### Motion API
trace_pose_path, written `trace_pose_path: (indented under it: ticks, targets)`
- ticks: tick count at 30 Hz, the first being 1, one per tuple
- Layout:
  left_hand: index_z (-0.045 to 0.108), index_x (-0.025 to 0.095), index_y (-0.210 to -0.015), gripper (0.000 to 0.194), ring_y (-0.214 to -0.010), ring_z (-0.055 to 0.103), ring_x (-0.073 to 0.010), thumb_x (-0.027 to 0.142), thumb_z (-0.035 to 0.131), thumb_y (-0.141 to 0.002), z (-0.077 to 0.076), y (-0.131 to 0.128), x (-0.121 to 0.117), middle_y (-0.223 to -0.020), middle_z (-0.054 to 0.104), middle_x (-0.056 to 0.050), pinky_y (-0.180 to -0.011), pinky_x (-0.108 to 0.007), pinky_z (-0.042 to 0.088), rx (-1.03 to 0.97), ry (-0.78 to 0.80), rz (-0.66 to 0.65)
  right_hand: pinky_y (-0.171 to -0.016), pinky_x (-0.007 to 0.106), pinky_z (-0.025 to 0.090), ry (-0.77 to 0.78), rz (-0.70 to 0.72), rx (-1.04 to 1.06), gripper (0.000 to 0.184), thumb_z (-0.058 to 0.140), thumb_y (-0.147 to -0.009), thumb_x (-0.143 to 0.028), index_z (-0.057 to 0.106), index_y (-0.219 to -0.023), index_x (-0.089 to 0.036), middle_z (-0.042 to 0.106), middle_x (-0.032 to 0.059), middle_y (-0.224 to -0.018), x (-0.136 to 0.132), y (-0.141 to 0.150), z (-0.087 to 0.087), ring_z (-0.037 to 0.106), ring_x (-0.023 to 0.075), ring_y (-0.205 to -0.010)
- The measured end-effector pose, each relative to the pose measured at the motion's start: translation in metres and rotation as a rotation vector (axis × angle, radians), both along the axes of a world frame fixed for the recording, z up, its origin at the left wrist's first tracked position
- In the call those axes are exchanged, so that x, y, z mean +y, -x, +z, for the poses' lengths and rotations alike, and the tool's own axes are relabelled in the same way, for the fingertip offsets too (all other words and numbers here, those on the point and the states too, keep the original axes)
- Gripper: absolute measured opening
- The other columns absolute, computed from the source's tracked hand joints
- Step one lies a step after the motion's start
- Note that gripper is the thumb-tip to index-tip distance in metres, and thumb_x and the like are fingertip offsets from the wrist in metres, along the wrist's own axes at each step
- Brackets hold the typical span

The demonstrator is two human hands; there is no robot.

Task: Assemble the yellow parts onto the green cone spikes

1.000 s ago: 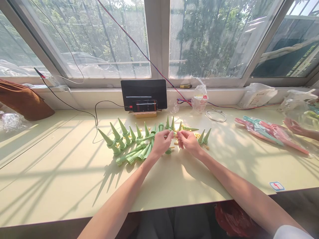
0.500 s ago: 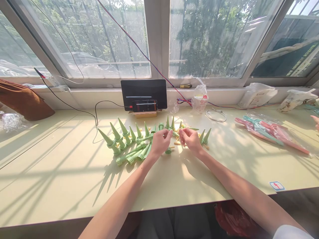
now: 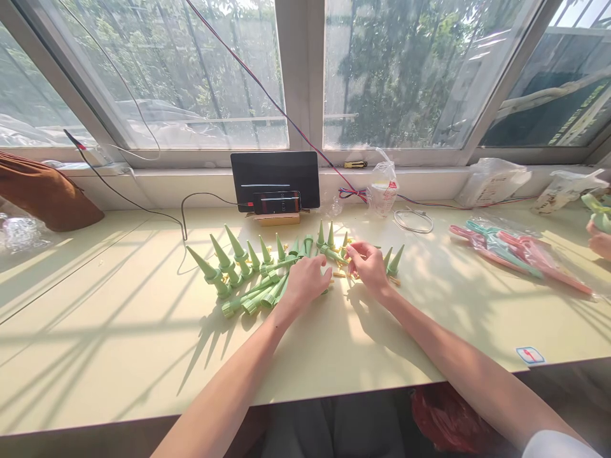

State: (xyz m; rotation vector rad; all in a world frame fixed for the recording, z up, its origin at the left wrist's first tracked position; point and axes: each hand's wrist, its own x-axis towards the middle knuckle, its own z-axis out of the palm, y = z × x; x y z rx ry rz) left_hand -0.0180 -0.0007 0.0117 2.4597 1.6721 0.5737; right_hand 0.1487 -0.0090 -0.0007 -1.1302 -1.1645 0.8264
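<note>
Several green pointed plastic spikes (image 3: 237, 245) stand upright on the table, with long green tapered pieces (image 3: 260, 299) lying among them. My left hand (image 3: 306, 280) is low over the table beside these pieces, thumb apart from the fingers; its fingertips are partly hidden. A green piece just under it shows only a sliver. My right hand (image 3: 370, 266) is closed in a pinch above small yellowish pieces (image 3: 339, 274); whatever lies between its fingertips is too small to name. Two more green spikes (image 3: 394, 261) stand right of that hand.
A tablet (image 3: 275, 175) and a phone (image 3: 277, 203) lean at the window. Nearby are a bagged cup (image 3: 383, 187), a coiled cable (image 3: 414, 221) and bagged pink and teal items (image 3: 515, 248). Another person's hand (image 3: 600, 238) holds something green at the right edge.
My left hand has moved down and slightly away from my right hand, its thumb now apart. My right hand stays nearly in place. The other person's hand has come further in with a green thing.
</note>
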Motion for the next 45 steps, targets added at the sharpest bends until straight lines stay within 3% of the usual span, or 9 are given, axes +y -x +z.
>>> trace_pose_path:
  ticks: [8,16,22,26,32,39,45]
  targets:
    - [0.070,0.023,-0.080,0.021,-0.065,0.058,-0.0232,0.030,0.050,-0.084,0.002,-0.001,-0.005,-0.056,0.056,-0.004,-0.055,-0.028,0.032,-0.038,0.056,-0.082,-0.039,0.026,0.041,0.019,0.011,-0.006,0.034,0.068,-0.079,-0.052,0.060,-0.084,-0.019,0.065,0.0022,-0.073,-0.001,0.000,-0.001,0.051,0.0111,-0.042]
    - [0.064,0.022,-0.063,0.023,-0.054,0.050,-0.0171,0.024,0.052,-0.083,0.003,-0.002,-0.006,-0.051,0.048,-0.001,-0.052,-0.027,0.028,-0.162,0.072,-0.203,-0.040,0.026,0.042,0.020,0.018,-0.012,0.034,0.068,-0.079,-0.052,0.060,-0.084,-0.019,0.065,0.0026,-0.074,-0.001,0.000,-0.001,0.051,0.0110,-0.043]
    - [0.068,0.022,-0.082,0.025,-0.067,0.056,-0.0173,0.021,0.045,-0.089,0.002,-0.003,-0.002,-0.072,0.062,-0.004,-0.064,-0.027,0.038,-0.241,-0.015,-0.285,-0.037,0.025,0.041,0.004,0.026,0.010,0.033,0.068,-0.079,-0.050,0.059,-0.085,-0.019,0.063,0.0013,-0.072,-0.001,0.000,0.000,0.050,0.0102,-0.041]
    - [0.064,0.020,-0.087,0.024,-0.065,0.053,-0.0148,0.024,0.042,-0.093,0.004,-0.002,0.002,-0.077,0.061,-0.003,-0.064,-0.026,0.038,-0.372,-0.037,-0.238,-0.037,0.024,0.041,0.007,0.019,0.012,0.035,0.069,-0.079,-0.051,0.059,-0.085,-0.019,0.064,0.0018,-0.073,-0.001,0.001,0.001,0.051,0.0103,-0.042]
    - [0.059,0.020,-0.083,0.024,-0.056,0.046,-0.0123,0.031,0.040,-0.096,0.008,-0.001,0.006,-0.066,0.053,0.001,-0.060,-0.025,0.037,-0.519,0.002,-0.154,-0.036,0.024,0.039,0.031,0.026,0.003,0.034,0.070,-0.077,-0.051,0.060,-0.085,-0.020,0.064,0.0013,-0.072,-0.001,0.002,0.001,0.051,0.0101,-0.040]
    - [0.058,0.023,-0.107,0.023,-0.048,0.046,-0.0094,0.038,0.046,-0.093,0.012,-0.001,0.004,-0.069,0.051,0.003,-0.050,-0.023,0.040,-0.680,0.025,-0.058,-0.037,0.025,0.041,-0.007,0.095,-0.042,0.026,0.067,-0.080,-0.046,0.062,-0.083,-0.020,0.063,-0.0004,-0.071,-0.005,0.004,0.003,0.051,0.0097,-0.040]
    - [0.043,0.023,-0.131,0.046,-0.046,0.046,-0.0071,0.037,0.054,-0.089,0.014,-0.001,0.004,-0.071,0.054,0.006,-0.051,-0.022,0.040,-0.787,0.025,0.027,-0.039,0.025,0.044,-0.031,0.127,-0.071,0.023,0.066,-0.081,-0.042,0.063,-0.082,-0.019,0.061,-0.0017,-0.068,-0.008,0.006,0.004,0.054,0.0098,-0.042]
